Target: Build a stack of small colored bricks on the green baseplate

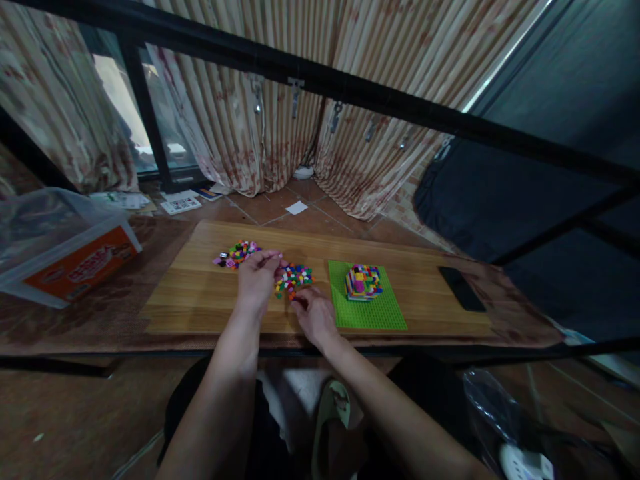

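My left hand [257,275] is over the board between two heaps of small toy bricks, its thumb and fingertips closed in a pinch. Whatever it may hold is too small to name. At the near edge of the multicoloured brick pile [299,272], my right hand [317,315] has its fingers curled together beside a few orange and blue bricks; what lies between them is hidden. Behind the left hand is another brick pile [241,251], with pink and purple pieces. To the right, a blocky multicoloured brick structure [364,283] stands on a green baseplate [385,319].
The wooden board [190,293] lies on a brown cloth, with a black phone [461,288] at its right. A clear plastic bin [70,250] with an orange label stands at far left. A dark metal bar [320,70] crosses above, before striped curtains [295,147].
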`<state>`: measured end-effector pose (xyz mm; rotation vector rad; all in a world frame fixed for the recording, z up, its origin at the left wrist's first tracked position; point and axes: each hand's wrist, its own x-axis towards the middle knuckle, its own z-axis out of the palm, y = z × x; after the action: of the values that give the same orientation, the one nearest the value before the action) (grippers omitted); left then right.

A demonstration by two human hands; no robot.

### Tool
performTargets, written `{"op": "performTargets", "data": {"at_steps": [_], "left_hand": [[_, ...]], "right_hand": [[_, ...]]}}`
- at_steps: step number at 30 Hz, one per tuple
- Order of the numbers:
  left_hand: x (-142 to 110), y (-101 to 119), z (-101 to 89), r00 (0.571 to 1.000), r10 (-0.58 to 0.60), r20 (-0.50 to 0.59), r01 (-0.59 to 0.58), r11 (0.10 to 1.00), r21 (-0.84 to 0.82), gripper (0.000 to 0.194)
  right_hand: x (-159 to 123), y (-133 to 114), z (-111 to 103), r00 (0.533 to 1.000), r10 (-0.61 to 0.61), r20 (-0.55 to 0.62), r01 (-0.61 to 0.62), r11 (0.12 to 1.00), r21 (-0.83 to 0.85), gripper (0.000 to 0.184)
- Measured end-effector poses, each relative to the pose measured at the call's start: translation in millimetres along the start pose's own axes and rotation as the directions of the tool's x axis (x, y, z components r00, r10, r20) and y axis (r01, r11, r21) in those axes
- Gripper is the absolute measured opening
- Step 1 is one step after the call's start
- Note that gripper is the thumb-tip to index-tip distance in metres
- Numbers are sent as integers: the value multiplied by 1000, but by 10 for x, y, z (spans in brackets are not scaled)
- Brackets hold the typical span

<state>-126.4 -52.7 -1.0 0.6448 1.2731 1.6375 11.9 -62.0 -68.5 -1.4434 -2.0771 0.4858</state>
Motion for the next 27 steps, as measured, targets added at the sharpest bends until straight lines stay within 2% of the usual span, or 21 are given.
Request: {"op": "performTargets", "data": {"at_steps": [5, 10, 12, 14, 17, 20, 24, 27], "left_hand": [[12, -3, 25, 1000, -19, -3, 19, 1000, 3, 17], [5, -1, 35, 1000, -29, -3, 29, 999, 17, 19], [0, -2, 35, 999, -34, -1, 34, 999, 22, 20], [-3, -8, 37, 999, -36, 7, 36, 999, 33, 23], [1, -27, 45, 999, -33, 10, 33, 998, 50, 28], [14, -50, 62, 999, -39, 14, 38, 997, 62, 32], [25, -64, 79, 999, -47, 14, 46, 996, 73, 31], [30, -66, 81, 999, -49, 15, 47, 996, 78, 30]], "right_hand": [[-79, 9, -85, 999, 28, -29, -26, 995, 92, 14], [-295, 153, -518, 978, 165, -126, -117, 940, 319, 15], [-340, 312, -759, 940, 262, -219, -158, 902, 402, 17], [-324, 509, -993, 867, 379, -324, -183, 846, 501, 23], [-198, 770, -1256, 748, 546, -379, -234, 750, 618, 29], [-35, 904, -1351, 676, 657, -334, -279, 647, 710, 33], [109, 933, -1293, 665, 717, -210, -327, 532, 781, 30], [152, 936, -1241, 658, 735, -165, -342, 486, 804, 27]]}}
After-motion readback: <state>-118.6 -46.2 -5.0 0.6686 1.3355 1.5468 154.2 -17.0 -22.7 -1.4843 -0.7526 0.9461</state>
